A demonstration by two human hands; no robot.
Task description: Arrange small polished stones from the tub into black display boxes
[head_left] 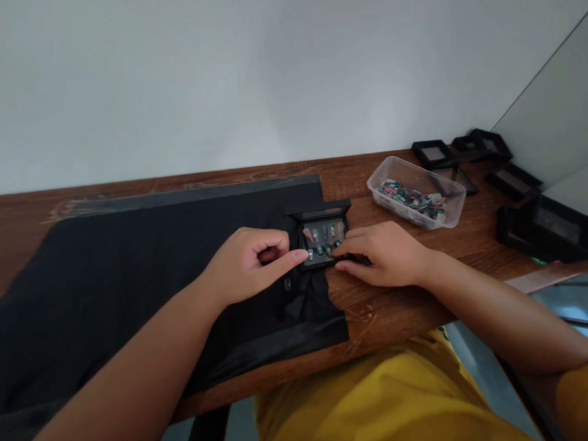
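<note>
A small black box (pixel 320 265) stands with its windowed lid (pixel 323 213) raised, on the edge of a black cloth. Inside, two rows of decorated false nails (pixel 324 231) lie on a grey base. My left hand (pixel 254 261) grips the box's left side, its thumb laid over the front-left corner by a nail and its other fingers curled. My right hand (pixel 383 252) is closed at the front-right corner, its fingertips by the front row of nails and its thumb low at the edge. Whether a nail sits between those fingertips is hidden.
A clear plastic tub (pixel 454 213) of loose false nails stands to the right. Several black boxes (pixel 514 180) lie beyond it, some stacked near the table's right end. The black cloth (pixel 131 279) covers the wooden table's left part. A small clear piece (pixel 288 284) lies near my left hand.
</note>
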